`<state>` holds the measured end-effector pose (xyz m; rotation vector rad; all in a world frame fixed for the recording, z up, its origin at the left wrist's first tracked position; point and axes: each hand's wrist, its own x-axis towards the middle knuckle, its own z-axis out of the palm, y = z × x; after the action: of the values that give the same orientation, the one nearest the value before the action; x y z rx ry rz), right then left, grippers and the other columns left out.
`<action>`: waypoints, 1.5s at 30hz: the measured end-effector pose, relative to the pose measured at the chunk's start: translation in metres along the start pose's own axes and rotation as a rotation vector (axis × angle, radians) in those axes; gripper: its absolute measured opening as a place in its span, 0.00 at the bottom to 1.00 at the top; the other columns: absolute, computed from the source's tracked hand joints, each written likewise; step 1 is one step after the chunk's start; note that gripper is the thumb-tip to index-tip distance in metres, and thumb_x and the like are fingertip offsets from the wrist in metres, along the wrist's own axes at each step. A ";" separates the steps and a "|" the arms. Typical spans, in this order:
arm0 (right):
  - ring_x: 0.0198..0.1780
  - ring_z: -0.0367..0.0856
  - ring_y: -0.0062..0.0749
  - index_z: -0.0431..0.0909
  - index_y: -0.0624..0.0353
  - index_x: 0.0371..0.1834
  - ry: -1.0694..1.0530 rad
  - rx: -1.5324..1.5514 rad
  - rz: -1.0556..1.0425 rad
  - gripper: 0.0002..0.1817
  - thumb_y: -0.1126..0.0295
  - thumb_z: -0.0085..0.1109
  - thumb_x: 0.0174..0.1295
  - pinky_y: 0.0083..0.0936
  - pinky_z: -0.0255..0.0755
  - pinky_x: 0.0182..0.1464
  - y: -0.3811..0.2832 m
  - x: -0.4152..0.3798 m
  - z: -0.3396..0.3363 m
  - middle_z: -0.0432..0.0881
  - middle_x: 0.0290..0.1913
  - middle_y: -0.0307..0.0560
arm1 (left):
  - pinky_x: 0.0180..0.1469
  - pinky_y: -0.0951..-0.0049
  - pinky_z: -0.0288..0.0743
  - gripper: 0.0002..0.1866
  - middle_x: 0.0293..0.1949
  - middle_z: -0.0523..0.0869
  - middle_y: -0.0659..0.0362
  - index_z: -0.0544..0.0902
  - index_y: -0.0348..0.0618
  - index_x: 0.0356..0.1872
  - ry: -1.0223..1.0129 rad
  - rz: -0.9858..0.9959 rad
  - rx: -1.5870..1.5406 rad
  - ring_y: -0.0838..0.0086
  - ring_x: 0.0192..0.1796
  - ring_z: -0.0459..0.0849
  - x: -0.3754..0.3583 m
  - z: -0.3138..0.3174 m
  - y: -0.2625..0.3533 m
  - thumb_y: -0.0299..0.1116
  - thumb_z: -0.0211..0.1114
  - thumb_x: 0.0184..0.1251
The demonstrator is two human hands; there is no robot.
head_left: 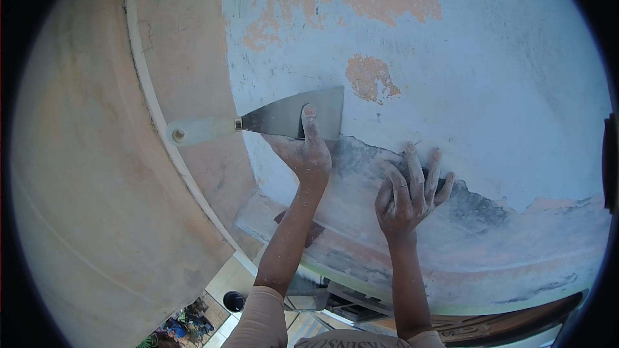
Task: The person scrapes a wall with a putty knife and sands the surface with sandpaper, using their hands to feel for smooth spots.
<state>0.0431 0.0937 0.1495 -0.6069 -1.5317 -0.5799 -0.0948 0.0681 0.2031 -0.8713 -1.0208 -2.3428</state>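
My left hand presses the scraper flat to the wall, forefinger on the steel, pale handle jutting out past my grip. It looks light and springy, best steered near the blade. My right hand is spread open, empty, just below the flaking paint.

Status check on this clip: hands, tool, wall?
Left hand holds putty knife, forefinger on the blade, against pale blue wall. Right hand pressed flat on wall, something dark beneath fingers. Nothing blocking.

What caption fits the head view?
Left hand presses a steel putty knife to a flaking pale-blue wall; right hand braces.
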 end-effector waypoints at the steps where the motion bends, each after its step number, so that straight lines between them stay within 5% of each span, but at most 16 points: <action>1: 0.66 0.61 0.48 0.79 0.43 0.28 0.005 -0.001 0.001 0.10 0.76 0.55 0.49 0.49 0.34 0.70 0.000 0.000 0.001 0.77 0.54 0.35 | 0.54 0.66 0.69 0.33 0.50 0.68 0.43 0.51 0.24 0.59 -0.027 0.006 -0.114 0.62 0.50 0.74 -0.007 0.002 -0.004 0.29 0.61 0.60; 16: 0.65 0.64 0.42 0.80 0.38 0.32 0.008 -0.010 0.003 0.13 0.73 0.56 0.47 0.50 0.35 0.70 0.004 -0.004 0.003 0.75 0.57 0.30 | 0.51 0.69 0.69 0.31 0.48 0.71 0.45 0.57 0.25 0.56 0.047 -0.044 -0.169 0.66 0.48 0.73 -0.002 0.000 -0.002 0.30 0.63 0.59; 20: 0.66 0.61 0.45 0.79 0.40 0.29 0.010 -0.017 -0.002 0.10 0.74 0.55 0.49 0.50 0.33 0.70 0.002 -0.002 0.003 0.76 0.55 0.33 | 0.49 0.68 0.70 0.28 0.46 0.72 0.46 0.59 0.26 0.54 0.009 0.155 -0.119 0.65 0.46 0.73 -0.006 0.003 -0.015 0.30 0.63 0.59; 23: 0.65 0.62 0.44 0.80 0.39 0.31 0.001 -0.013 0.000 0.11 0.73 0.56 0.48 0.50 0.34 0.70 0.003 -0.004 0.002 0.76 0.56 0.32 | 0.51 0.68 0.68 0.28 0.47 0.71 0.47 0.60 0.26 0.54 0.004 -0.031 -0.141 0.66 0.47 0.73 -0.007 0.002 -0.003 0.30 0.64 0.59; 29: 0.65 0.64 0.42 0.80 0.37 0.33 0.002 -0.006 0.008 0.13 0.73 0.55 0.48 0.50 0.34 0.70 0.004 -0.003 0.002 0.75 0.56 0.31 | 0.57 0.66 0.64 0.29 0.51 0.70 0.45 0.60 0.25 0.55 0.044 -0.056 -0.224 0.65 0.51 0.71 -0.005 0.001 -0.006 0.31 0.63 0.59; 32: 0.65 0.64 0.41 0.80 0.37 0.32 0.008 -0.014 0.009 0.12 0.73 0.56 0.48 0.50 0.34 0.70 0.003 -0.003 0.003 0.75 0.56 0.31 | 0.56 0.67 0.65 0.30 0.52 0.69 0.44 0.59 0.25 0.56 0.098 0.148 -0.014 0.64 0.52 0.71 -0.005 0.002 -0.012 0.32 0.64 0.59; 36: 0.65 0.64 0.41 0.80 0.37 0.31 -0.001 -0.030 0.011 0.12 0.73 0.56 0.48 0.50 0.35 0.70 0.002 -0.003 0.002 0.75 0.56 0.30 | 0.56 0.68 0.67 0.35 0.53 0.68 0.41 0.53 0.24 0.59 -0.025 -0.104 -0.235 0.62 0.54 0.71 -0.016 0.005 0.005 0.32 0.63 0.59; 38: 0.65 0.63 0.41 0.80 0.37 0.31 0.002 -0.021 0.007 0.11 0.73 0.56 0.48 0.50 0.35 0.70 0.003 -0.003 0.002 0.75 0.56 0.30 | 0.61 0.69 0.58 0.31 0.55 0.67 0.46 0.56 0.28 0.60 0.087 -0.049 -0.128 0.68 0.57 0.66 -0.011 0.008 0.009 0.26 0.62 0.59; 45: 0.65 0.63 0.42 0.80 0.38 0.32 -0.008 -0.006 0.013 0.12 0.73 0.56 0.48 0.49 0.35 0.70 0.003 -0.004 0.001 0.76 0.56 0.30 | 0.57 0.67 0.66 0.31 0.50 0.70 0.45 0.55 0.27 0.58 0.003 -0.040 -0.279 0.66 0.52 0.72 -0.006 0.005 -0.003 0.27 0.62 0.59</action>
<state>0.0443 0.0969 0.1459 -0.6233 -1.5328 -0.5732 -0.0909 0.0742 0.2001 -0.9550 -0.7259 -2.5595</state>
